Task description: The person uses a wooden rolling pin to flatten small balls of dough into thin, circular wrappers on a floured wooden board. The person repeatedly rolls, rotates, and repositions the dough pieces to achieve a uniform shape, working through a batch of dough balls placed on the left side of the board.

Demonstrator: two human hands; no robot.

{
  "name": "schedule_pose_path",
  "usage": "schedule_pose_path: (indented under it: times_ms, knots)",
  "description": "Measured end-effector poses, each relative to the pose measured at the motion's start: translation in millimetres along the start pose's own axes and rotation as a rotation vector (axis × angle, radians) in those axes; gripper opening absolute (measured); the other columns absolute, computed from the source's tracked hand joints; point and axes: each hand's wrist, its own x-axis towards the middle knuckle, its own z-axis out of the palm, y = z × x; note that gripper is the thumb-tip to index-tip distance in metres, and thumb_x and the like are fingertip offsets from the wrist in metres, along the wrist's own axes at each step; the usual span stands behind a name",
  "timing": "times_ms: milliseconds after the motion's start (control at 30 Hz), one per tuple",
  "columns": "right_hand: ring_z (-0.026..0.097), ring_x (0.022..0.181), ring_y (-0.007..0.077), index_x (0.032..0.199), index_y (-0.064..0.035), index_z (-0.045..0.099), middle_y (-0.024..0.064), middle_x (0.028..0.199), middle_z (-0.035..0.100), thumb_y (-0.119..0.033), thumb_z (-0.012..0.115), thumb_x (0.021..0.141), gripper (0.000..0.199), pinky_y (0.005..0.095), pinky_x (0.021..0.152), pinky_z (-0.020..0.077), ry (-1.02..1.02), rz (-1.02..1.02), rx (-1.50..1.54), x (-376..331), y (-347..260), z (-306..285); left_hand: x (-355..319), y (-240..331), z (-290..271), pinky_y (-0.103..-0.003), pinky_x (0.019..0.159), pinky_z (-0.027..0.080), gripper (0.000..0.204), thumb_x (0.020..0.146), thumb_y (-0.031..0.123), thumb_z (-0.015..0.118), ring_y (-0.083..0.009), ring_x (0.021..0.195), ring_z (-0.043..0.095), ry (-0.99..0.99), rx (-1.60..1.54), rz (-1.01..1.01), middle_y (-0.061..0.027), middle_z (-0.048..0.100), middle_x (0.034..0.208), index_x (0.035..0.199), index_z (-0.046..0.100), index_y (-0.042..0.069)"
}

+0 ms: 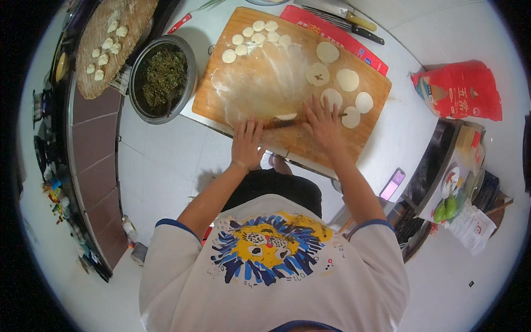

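Observation:
A thin brown rolling pin (285, 123) lies across the near part of the floury wooden board (243, 91). My left hand (248, 141) rests on its left end, fingers stretched forward. Fingers spread flat, my right hand (322, 126) lies over its right part, and the tip pokes out beyond. A pale piece of dough (286, 117) shows along the pin between my hands, partly hidden. Rolled dough rounds (348, 80) lie at the board's right, one close to my right fingertips. Several small dough pieces (258, 38) sit at the far left.
Left of the board stands a pot (191, 83) of dark green chopped filling. Beyond it, a round board (91, 44) carries several dough lumps. Knives (359, 30) lie on a red packet (310, 22) at the back. A red bag (464, 91) and a phone (392, 184) are at right.

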Motion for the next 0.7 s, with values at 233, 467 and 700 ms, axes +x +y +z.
schedule_pose_path:
  times_ms: [233,467,700]
  knots:
    - [0.016,0.142,0.0345,0.146,-0.0211,0.031,0.0070,0.154,0.023,-0.048,0.045,0.092,0.062,0.0575,0.112,0.0122,0.073,0.077,-0.045,58,-5,-2,73,-16,-21,-0.053,0.112,0.015,0.072,0.088,0.038,0.049,-0.0407,0.139,0.018,0.134,-0.033,-0.117,-0.0210,0.019,0.152,0.146,0.025,0.003]
    - [0.027,0.138,0.0304,0.144,-0.0165,0.034,0.0126,0.147,0.033,-0.034,0.047,0.093,0.055,0.0552,0.113,0.0142,-0.030,-0.030,0.076,-19,-19,-12,2,-14,-1,-0.056,0.112,0.013,0.075,0.087,0.039,0.051,-0.0440,0.139,0.016,-0.071,-0.028,-0.012,-0.0237,0.017,0.152,0.146,0.024,0.002]
    - [0.059,0.090,0.0305,0.119,-0.0094,0.051,0.0113,0.102,0.056,-0.021,0.059,0.084,0.038,0.0450,0.081,0.0464,-0.070,-0.044,0.159,11,-3,-4,91,-17,-40,-0.055,0.111,0.020,0.067,0.082,0.032,0.064,-0.0385,0.134,0.029,0.148,-0.155,0.237,-0.0167,0.034,0.144,0.140,0.038,0.009]
